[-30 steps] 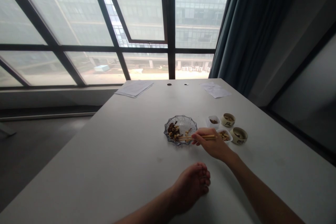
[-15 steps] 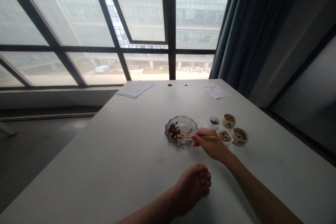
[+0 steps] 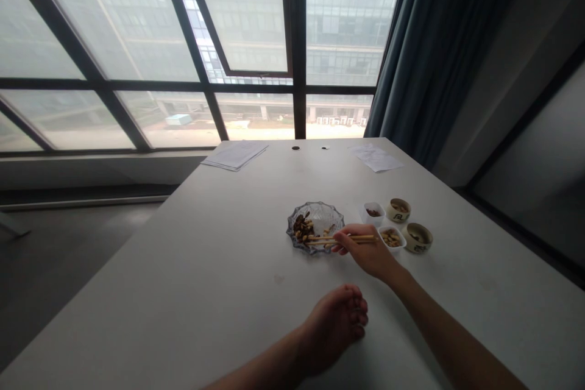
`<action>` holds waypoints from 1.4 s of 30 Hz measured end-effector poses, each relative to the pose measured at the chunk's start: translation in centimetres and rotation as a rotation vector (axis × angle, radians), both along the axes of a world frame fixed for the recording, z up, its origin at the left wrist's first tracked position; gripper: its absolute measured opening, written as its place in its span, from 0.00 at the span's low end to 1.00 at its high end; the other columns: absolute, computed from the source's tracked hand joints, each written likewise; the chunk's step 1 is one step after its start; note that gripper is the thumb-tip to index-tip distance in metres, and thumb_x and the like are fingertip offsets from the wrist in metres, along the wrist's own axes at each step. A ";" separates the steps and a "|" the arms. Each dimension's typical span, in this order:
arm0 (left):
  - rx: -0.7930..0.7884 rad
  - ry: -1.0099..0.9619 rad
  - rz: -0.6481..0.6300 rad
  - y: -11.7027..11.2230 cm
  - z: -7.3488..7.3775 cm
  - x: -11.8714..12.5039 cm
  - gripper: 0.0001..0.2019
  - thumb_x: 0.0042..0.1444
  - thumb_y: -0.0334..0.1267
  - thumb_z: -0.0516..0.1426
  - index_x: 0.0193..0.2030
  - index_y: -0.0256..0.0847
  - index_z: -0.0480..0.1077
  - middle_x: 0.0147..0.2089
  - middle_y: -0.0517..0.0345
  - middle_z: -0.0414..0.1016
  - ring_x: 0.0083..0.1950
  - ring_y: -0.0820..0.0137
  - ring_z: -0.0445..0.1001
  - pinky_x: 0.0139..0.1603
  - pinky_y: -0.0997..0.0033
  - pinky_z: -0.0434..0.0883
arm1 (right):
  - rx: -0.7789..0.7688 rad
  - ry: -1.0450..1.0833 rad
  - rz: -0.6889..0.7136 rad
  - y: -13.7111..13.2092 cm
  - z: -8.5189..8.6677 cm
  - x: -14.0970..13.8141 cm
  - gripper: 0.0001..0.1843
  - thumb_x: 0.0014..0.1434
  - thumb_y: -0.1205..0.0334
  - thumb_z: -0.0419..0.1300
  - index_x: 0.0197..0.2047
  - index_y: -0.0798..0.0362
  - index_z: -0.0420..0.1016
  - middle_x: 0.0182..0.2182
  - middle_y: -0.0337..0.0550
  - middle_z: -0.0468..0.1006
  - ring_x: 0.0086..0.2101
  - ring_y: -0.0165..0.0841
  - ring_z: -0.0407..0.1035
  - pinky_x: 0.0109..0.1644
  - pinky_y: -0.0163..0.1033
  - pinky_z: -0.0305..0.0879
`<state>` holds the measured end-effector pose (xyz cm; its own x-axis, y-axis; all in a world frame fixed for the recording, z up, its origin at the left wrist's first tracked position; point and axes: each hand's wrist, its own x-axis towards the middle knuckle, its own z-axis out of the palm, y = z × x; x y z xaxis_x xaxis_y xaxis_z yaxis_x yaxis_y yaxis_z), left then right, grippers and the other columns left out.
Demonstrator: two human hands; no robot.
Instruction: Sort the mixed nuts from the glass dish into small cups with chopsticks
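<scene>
My right hand (image 3: 365,251) is closed around a pair of wooden chopsticks (image 3: 322,239), which point left. Their tips are among the food in a scalloped clear glass bowl (image 3: 329,214). Dark brown pieces and pale nut-like pieces (image 3: 303,228) lie mostly on the bowl's left side; a few pale ones are near the chopsticks. I cannot make out whether the tips pinch a piece. My left hand (image 3: 338,326) rests on the table below the bowl, its fingers curled in and nothing visible in them.
Right of the bowl stand a white tub of dark pieces (image 3: 373,212), a white tub of pale pieces (image 3: 392,238), and two cream pots, one behind (image 3: 398,210) and one in front (image 3: 418,238). Papers (image 3: 235,155) and a loose sheet (image 3: 378,158) lie at the table's far end.
My right hand and the chopsticks have shifted only slightly, with the tips still in the glass bowl. My left hand has not moved.
</scene>
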<state>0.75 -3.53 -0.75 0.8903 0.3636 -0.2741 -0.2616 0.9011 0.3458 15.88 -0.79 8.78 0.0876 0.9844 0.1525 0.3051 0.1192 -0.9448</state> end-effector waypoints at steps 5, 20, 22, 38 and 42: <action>0.007 0.001 0.001 0.0 -0.3 0.0 0.05 0.58 0.35 0.58 0.39 0.38 0.68 0.34 0.58 0.71 0.31 0.74 0.69 0.33 0.73 0.57 | -0.022 0.008 -0.048 0.3 -0.4 0.1 0.20 0.60 0.45 0.61 0.31 0.56 0.79 0.27 0.47 0.83 0.27 0.37 0.78 0.31 0.36 0.73; 0.017 -0.017 -0.003 0.1 -0.7 0.0 0.05 0.59 0.35 0.57 0.40 0.38 0.67 0.36 0.57 0.71 0.32 0.74 0.70 0.33 0.73 0.58 | 0.028 0.013 -0.200 -0.3 1.3 1.5 0.20 0.61 0.45 0.61 0.33 0.55 0.82 0.26 0.46 0.83 0.29 0.40 0.79 0.34 0.39 0.75; 0.020 -0.016 -0.003 0.1 -0.7 0.0 0.05 0.59 0.35 0.57 0.40 0.38 0.67 0.36 0.57 0.71 0.32 0.73 0.70 0.33 0.73 0.58 | 0.016 -0.028 -0.202 -0.7 2.0 2.0 0.20 0.61 0.45 0.60 0.33 0.54 0.82 0.27 0.46 0.83 0.29 0.39 0.79 0.33 0.39 0.75; 0.034 0.001 -0.003 0.0 -0.1 0.1 0.05 0.57 0.35 0.58 0.39 0.38 0.68 0.35 0.58 0.70 0.32 0.74 0.69 0.33 0.73 0.57 | -0.028 -0.112 -0.069 -0.3 0.2 1.4 0.17 0.61 0.49 0.62 0.28 0.54 0.76 0.25 0.45 0.81 0.29 0.37 0.78 0.31 0.35 0.70; 0.044 -0.008 0.001 0.0 -0.2 0.0 0.05 0.57 0.35 0.58 0.40 0.38 0.68 0.35 0.57 0.71 0.32 0.74 0.69 0.34 0.73 0.57 | -0.016 -0.107 -0.077 -0.2 0.0 1.4 0.18 0.61 0.48 0.61 0.28 0.54 0.75 0.25 0.45 0.81 0.30 0.38 0.79 0.31 0.35 0.70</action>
<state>0.77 -3.53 -0.90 0.8921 0.3759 -0.2509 -0.2653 0.8850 0.3827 17.32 -1.03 8.73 0.1468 0.9778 0.1497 0.4114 0.0773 -0.9082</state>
